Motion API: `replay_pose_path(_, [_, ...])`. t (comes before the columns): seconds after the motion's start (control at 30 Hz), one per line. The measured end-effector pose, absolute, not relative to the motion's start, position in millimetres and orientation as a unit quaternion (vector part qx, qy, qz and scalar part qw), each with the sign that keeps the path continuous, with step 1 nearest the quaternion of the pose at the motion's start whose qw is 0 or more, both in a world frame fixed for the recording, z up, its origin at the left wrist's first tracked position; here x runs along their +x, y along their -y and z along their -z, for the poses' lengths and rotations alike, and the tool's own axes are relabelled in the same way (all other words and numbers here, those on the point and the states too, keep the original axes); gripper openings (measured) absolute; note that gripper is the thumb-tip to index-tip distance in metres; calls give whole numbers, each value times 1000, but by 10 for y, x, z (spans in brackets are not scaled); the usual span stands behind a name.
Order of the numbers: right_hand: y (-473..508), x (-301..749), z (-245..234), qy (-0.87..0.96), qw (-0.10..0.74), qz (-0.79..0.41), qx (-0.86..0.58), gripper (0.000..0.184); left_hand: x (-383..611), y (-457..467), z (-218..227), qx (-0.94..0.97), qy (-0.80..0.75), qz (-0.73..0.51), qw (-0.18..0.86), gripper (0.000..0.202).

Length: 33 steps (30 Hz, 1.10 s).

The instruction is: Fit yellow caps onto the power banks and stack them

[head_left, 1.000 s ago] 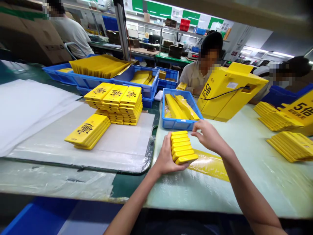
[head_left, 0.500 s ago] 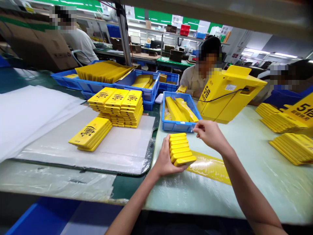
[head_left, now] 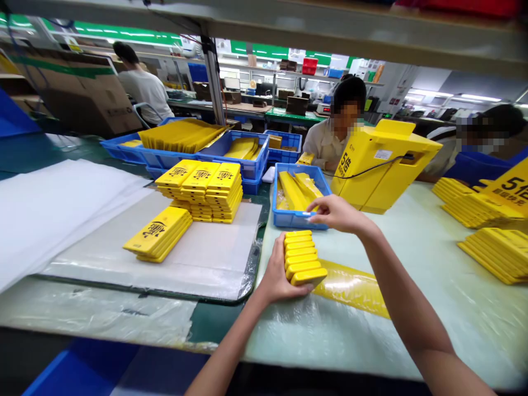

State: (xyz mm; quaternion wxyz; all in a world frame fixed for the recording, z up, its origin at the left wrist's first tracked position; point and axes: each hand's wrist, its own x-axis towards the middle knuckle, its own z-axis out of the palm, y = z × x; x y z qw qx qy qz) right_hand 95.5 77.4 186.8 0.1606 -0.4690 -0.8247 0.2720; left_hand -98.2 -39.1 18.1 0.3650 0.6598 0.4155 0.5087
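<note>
My left hand (head_left: 280,276) grips a leaning stack of flat yellow packets (head_left: 300,257) from below and the side, near the front of the pale green bench. My right hand (head_left: 336,213) holds nothing, and its fingertips reach the front rim of a blue plastic crate (head_left: 297,225). That crate holds loose long yellow strips (head_left: 293,192). A yellow sheet under clear plastic film (head_left: 350,289) lies just right of the stack, and neither hand touches it.
Stacks of printed yellow packets (head_left: 198,190) stand on a grey mat (head_left: 218,258), beside white sheets (head_left: 53,214). A yellow display box (head_left: 377,168) with a black cable stands behind my right hand. More yellow stacks (head_left: 499,256) lie right. Several co-workers (head_left: 325,143) sit beyond.
My right hand has moved left, toward the crate's front rim. My left hand still has the stack, and the whole view has tilted up slightly.
</note>
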Motion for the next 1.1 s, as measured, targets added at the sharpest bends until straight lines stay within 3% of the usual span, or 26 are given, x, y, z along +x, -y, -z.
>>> replay_pose_path(0.03, [-746, 934, -1835, 834, 166, -307, -428, 20, -989, 385, -181, 662, -412, -508, 366, 140])
replay_pose_path(0.1, [-704, 847, -1767, 852, 148, -339, -371, 18, -1000, 377, -200, 666, -409, -505, 366, 135])
replay_pose_path(0.17, [-762, 800, -1739, 863, 122, -314, -376, 5, -1009, 381, -236, 670, -405, -501, 368, 133])
replay_pose_path(0.23, [-964, 852, -1766, 858, 122, -264, -423, 11, -1014, 392, -273, 673, -405, -497, 370, 135])
replay_pose_path(0.33, [-1442, 1016, -1834, 826, 187, -199, -493, 10, -1022, 410, -293, 669, -412, -494, 372, 138])
replay_pose_path(0.43, [-1890, 1093, -1811, 793, 245, -155, -537, 26, -1048, 414, -252, 664, -426, -502, 355, 133])
replay_pose_path(0.57, [-2244, 1065, -1622, 752, 288, -128, -579, 14, -1103, 392, -170, 667, -437, -508, 326, 130])
replay_pose_path(0.7, [-2361, 1113, -1427, 761, 311, -156, -548, 39, -1124, 386, -190, 669, -441, -500, 329, 130])
replay_pose_path(0.8, [-2363, 1217, -1337, 765, 329, -167, -528, 35, -1102, 408, -269, 657, -443, -496, 355, 132])
replay_pose_path(0.9, [-2347, 1293, -1278, 769, 348, -162, -512, 44, -1064, 441, -344, 642, -447, -497, 376, 136])
replay_pose_path(1.03, [-2308, 1257, -1228, 769, 355, -177, -501, 30, -1026, 484, -395, 630, -450, -500, 388, 134])
replay_pose_path(1.1, [-2254, 1222, -1220, 769, 372, -178, -488, 43, -1017, 501, -405, 628, -457, -500, 384, 132])
